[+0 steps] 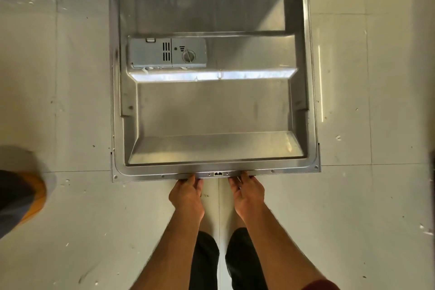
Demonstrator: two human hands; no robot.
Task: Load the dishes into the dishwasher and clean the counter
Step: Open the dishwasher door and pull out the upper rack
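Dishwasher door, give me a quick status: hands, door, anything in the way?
Left hand and right hand both grip the front edge of the dishwasher door. Door lies open, flat. Someone's shoe on the floor, left, apart from the door.

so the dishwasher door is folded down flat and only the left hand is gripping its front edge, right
Not quite: the head view shows both hands gripping the front edge of the dishwasher door, the left hand and the right hand, one either side of the latch. The door is folded down flat, as you say.
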